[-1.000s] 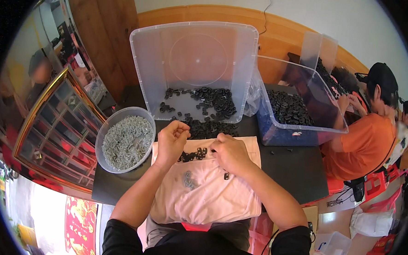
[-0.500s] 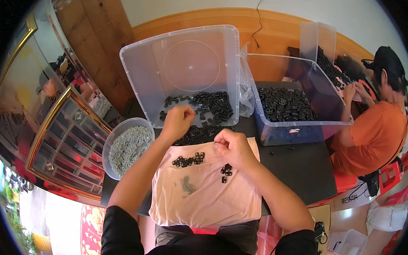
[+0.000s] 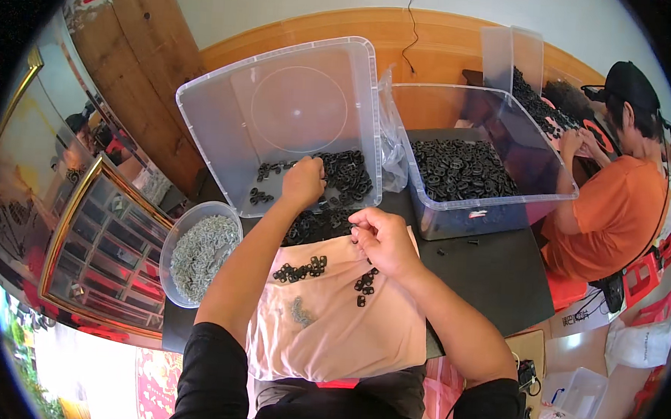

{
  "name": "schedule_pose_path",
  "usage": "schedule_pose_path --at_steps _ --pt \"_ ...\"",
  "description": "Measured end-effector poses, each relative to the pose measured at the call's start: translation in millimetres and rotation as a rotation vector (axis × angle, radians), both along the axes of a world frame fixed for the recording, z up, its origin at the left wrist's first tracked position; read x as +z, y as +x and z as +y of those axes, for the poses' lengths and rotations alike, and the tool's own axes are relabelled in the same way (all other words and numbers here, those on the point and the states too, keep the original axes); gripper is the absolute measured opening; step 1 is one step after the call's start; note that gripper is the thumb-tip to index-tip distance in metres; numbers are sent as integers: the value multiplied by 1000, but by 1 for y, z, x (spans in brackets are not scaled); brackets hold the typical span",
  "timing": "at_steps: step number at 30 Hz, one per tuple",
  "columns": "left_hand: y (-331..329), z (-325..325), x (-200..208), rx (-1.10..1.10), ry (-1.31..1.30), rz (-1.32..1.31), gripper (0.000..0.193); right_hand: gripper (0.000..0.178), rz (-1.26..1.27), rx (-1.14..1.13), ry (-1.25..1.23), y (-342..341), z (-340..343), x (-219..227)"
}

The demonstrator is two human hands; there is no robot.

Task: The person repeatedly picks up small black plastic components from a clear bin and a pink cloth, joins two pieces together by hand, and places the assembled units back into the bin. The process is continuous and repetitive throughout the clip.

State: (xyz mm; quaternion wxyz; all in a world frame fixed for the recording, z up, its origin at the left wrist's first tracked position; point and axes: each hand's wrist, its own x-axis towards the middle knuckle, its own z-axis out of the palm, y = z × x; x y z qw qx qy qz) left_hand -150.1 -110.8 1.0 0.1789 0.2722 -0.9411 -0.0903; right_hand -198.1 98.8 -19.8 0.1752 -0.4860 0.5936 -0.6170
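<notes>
My left hand [image 3: 304,182] reaches into a clear plastic bin [image 3: 226,120] tipped on its side, fingers curled at the edge of a heap of small black oval parts [image 3: 350,172]. What those fingers hold, if anything, is hidden. Over the far edge of a pale pink cloth [image 3: 329,330], my right hand [image 3: 382,241] is closed in a pinch; whatever it grips is too small to name. Two small groups of black parts lie on the cloth, one left of centre [image 3: 300,270] and one below my right hand [image 3: 364,287]. Nearer me is a little pile of grey pieces [image 3: 298,311].
A round tub [image 3: 167,265] of grey pieces stands at left. Right of the tipped bin, a large clear bin [image 3: 503,201] holds many black parts. A dark table [image 3: 491,286] lies underneath. At far right a person in orange [image 3: 616,205] works with both hands.
My left hand has moved slightly right, closer to the heap in the tipped bin. My right hand stays pinched over the cloth. The whole view has shifted a little.
</notes>
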Motion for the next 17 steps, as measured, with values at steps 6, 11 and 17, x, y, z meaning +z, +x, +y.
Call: schedule_pose_path --at_steps 6,11,17 --pt "37 25 17 -150 314 277 15 11 -101 -53 -30 1 3 11" --pt "113 70 25 -277 651 195 15 7 -20 -53 -10 -1 2 10" --pt "161 104 14 -378 543 112 11 8 -155 -13 72 5 0 10"
